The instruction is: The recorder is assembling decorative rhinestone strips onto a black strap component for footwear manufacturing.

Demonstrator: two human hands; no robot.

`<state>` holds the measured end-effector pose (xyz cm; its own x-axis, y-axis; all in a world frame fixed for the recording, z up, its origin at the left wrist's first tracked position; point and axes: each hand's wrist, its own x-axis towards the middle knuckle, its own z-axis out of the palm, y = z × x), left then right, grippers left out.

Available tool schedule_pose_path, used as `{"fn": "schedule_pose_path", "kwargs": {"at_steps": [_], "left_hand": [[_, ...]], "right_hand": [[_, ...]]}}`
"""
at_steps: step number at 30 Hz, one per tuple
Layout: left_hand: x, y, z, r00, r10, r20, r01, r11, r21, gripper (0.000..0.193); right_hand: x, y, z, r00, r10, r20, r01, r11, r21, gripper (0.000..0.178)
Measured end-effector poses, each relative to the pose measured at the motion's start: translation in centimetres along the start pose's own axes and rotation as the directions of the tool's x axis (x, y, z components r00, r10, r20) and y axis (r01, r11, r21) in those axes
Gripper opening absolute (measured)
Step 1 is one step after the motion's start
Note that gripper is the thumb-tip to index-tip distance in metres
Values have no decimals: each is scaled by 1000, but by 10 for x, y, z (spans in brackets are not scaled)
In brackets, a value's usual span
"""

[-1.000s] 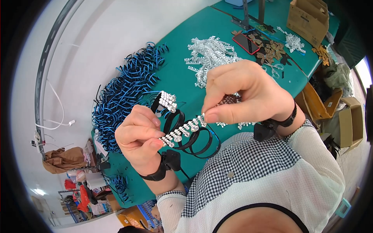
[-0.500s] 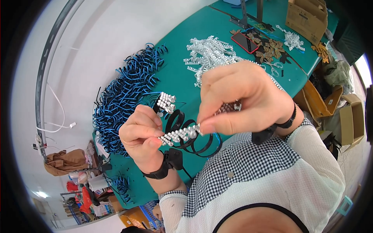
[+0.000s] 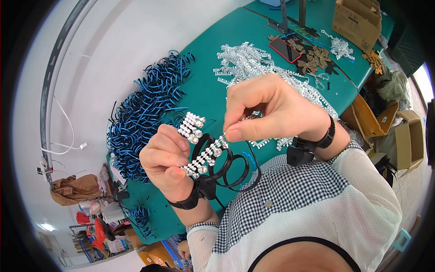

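Trim [image 3: 209, 156] partly hidden, apparent blue tub [image 3: 274, 2] cropped

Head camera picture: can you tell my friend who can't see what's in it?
A person's left hand and right hand pinch a shiny silver strip between them. Behind, on a green table, lie a big pile of blue-and-black curls and a pile of silver strips. A red-edged phone lies farther back.
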<state>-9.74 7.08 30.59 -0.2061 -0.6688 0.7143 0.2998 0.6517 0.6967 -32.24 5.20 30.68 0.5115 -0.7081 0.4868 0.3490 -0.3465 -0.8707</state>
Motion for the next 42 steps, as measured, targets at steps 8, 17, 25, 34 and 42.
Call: {"fn": "schedule_pose_path", "kwargs": {"at_steps": [8,17,25,34,42], "left_hand": [[-3,-4,10,997,-30,-65,22,992,-124,25],[-13,-15,-3,996,-75,-49,63,973,-222,28],[-26,-31,-5,998,-52,-37,39,960,-276,41],[-23,-28,-22,923,-45,-382,187,920,345,39],[-15,5,11,990,-92,-105,139,598,789,25]], "right_hand": [[4,9,6,1000,25,6,-25,994,102,13],[6,15,12,999,50,10,-51,973,225,19],[13,26,20,997,46,66,-62,960,272,23],[21,25,20,999,43,-29,-42,999,20,10],[29,31,25,990,-138,-38,112,910,-400,9]]}}
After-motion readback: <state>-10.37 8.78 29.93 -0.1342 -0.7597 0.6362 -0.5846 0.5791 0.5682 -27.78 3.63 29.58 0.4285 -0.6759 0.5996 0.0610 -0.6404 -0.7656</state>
